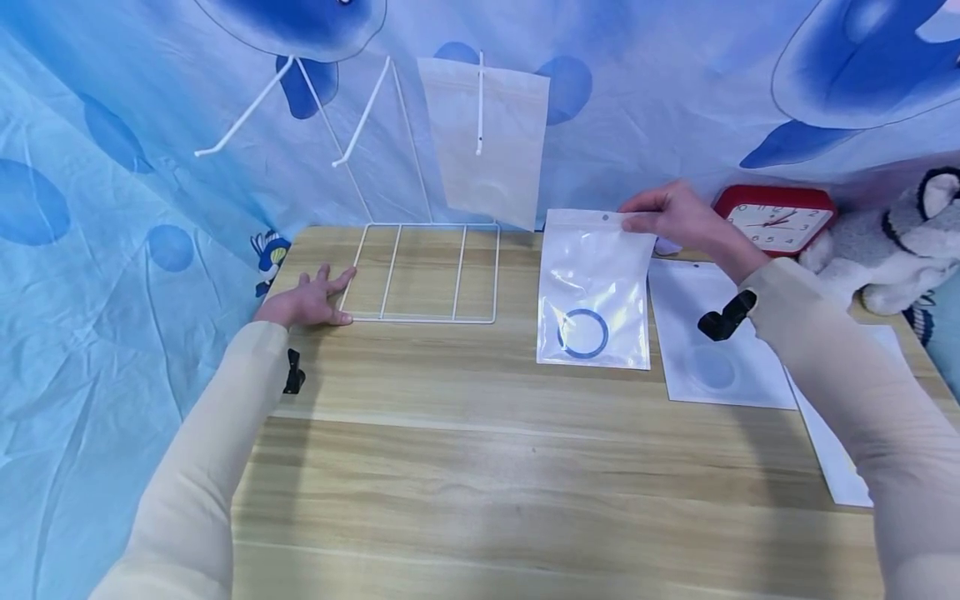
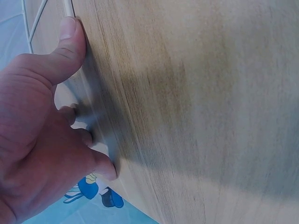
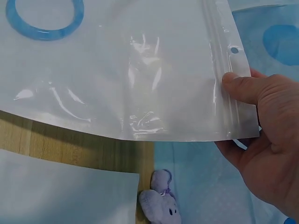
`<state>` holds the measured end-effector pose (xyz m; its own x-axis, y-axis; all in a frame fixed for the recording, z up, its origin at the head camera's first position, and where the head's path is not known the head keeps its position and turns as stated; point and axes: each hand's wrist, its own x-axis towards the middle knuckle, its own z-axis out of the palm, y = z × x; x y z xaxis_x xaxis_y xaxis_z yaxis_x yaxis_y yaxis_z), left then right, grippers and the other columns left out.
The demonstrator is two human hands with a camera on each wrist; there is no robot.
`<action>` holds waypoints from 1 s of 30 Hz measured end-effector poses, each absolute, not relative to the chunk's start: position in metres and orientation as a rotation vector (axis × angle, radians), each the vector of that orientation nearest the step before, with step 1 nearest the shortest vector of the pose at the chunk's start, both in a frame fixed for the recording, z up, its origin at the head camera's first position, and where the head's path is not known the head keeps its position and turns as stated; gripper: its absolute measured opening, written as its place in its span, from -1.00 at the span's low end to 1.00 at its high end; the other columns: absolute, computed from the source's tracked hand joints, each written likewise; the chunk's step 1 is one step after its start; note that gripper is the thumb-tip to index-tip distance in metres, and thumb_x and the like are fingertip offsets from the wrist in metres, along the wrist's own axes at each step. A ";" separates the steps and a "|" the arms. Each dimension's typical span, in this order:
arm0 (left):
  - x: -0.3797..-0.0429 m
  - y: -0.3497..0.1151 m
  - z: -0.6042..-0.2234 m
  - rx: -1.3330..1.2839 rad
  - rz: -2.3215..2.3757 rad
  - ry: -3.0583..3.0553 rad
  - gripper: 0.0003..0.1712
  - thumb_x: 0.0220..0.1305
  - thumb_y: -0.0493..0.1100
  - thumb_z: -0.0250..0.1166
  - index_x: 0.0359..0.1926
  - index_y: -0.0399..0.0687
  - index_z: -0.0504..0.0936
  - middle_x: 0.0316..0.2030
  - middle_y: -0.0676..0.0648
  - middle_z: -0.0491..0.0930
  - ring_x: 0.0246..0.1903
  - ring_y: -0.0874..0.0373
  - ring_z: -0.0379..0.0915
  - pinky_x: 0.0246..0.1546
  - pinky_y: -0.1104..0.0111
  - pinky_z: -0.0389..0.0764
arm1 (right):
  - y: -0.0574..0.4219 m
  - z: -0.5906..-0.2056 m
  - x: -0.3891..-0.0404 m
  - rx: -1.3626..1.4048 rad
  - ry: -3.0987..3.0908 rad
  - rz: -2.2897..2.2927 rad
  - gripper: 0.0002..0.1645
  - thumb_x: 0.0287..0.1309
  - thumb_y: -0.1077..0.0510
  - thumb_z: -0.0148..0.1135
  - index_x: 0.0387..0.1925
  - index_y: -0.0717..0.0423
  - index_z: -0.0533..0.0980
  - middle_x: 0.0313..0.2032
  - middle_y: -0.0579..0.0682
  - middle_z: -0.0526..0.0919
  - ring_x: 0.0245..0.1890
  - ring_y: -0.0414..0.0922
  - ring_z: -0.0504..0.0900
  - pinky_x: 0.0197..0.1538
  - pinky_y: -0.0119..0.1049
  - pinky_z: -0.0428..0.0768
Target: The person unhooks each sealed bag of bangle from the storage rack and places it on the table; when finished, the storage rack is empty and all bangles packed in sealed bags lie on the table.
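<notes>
Worktop (image 1: 420, 500): carries everything, patterned cloth (image 1: 105, 375) behind and to the left.

White wire rack (image 1: 420, 320): base flat on worktop, prongs pointing toward the person. Looks light; a pull high on a prong could tip or slide it, since only one hand is on the base.

Held pouch (image 1: 592, 275): upright right of the rack, well short of the prongs. Can't tell if its bottom edge touches the worktop. Thin film, so it could buckle or swing if moved fast.

Hung pouch (image 1: 513, 158): at the rack's right-hand prong, just beside the held one. A sideways brush could twist it or knock it off.

Two more white pouches (image 1: 720, 300) lie to the right, partly under the forearm; a dragging sleeve could shift them.

Grey plush (image 1: 911, 233), then red clock (image 1: 780, 218): back right, near the right wrist. An elbow-out move might bump the clock.

Right grip (image 1: 675, 218): pinching the held pouch by its top right corner. Off-centre, so it may hang skewed and the hole won't line up with a prong.

Left grip (image 1: 306, 300): wide, fingers spread, thumb on the base's front-left corner. Light touch, probably weak against tipping.

Blue ring (image 3: 46, 35): shows through the held pouch's front, low down; its weight could add swing.

Punched hole (image 3: 234, 50): thumb sits beside it, not over it. Small target, easy to miss.
</notes>
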<state>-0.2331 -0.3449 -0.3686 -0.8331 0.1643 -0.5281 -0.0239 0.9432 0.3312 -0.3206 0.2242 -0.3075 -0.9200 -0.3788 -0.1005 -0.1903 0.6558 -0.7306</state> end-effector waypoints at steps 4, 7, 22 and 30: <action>-0.233 -0.344 -0.366 0.096 0.452 2.517 0.11 0.37 0.02 0.30 0.59 0.00 -0.31 0.44 -0.51 -0.62 0.33 -0.63 -0.73 0.15 -0.54 -0.31 | 0.221 -0.314 -0.326 -0.453 2.639 -1.110 -0.59 0.36 0.14 0.27 0.14 0.27 0.60 0.06 0.25 0.65 0.00 0.07 0.56 -0.13 -0.41 0.59; -0.233 -0.343 -0.365 0.087 0.466 2.515 0.10 0.37 0.00 0.30 0.59 0.01 -0.30 0.45 -0.50 -0.62 0.34 -0.61 -0.74 0.15 -0.54 -0.31 | 0.218 -0.319 -0.330 -0.438 2.652 -1.091 -0.61 0.36 0.16 0.26 0.14 0.27 0.61 0.06 0.26 0.65 0.02 0.10 0.55 -0.06 -0.31 0.58; -0.231 -0.343 -0.367 0.053 0.459 2.524 0.10 0.36 0.02 0.31 0.60 0.05 -0.29 0.46 -0.47 -0.61 0.36 -0.58 -0.72 0.15 -0.55 -0.30 | 0.216 -0.341 -0.344 -0.445 2.690 -1.052 -0.64 0.38 0.21 0.23 0.13 0.30 0.60 0.08 0.30 0.62 0.03 0.13 0.53 -0.06 -0.21 0.58; -0.232 -0.342 -0.366 0.083 0.436 2.522 0.10 0.38 0.04 0.29 0.59 0.01 -0.30 0.46 -0.49 -0.60 0.35 -0.61 -0.70 0.15 -0.55 -0.28 | 0.213 -0.347 -0.351 -0.533 2.723 -0.970 -0.65 0.36 0.30 0.21 0.11 0.38 0.58 0.08 0.36 0.60 0.10 0.22 0.50 0.17 0.12 0.47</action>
<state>-0.2319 -0.3418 -0.3659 -0.8344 0.1520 -0.5298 -0.0347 0.9448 0.3257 -0.3513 0.2131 -0.3466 -0.9146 -0.3988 -0.0674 -0.2665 0.7194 -0.6414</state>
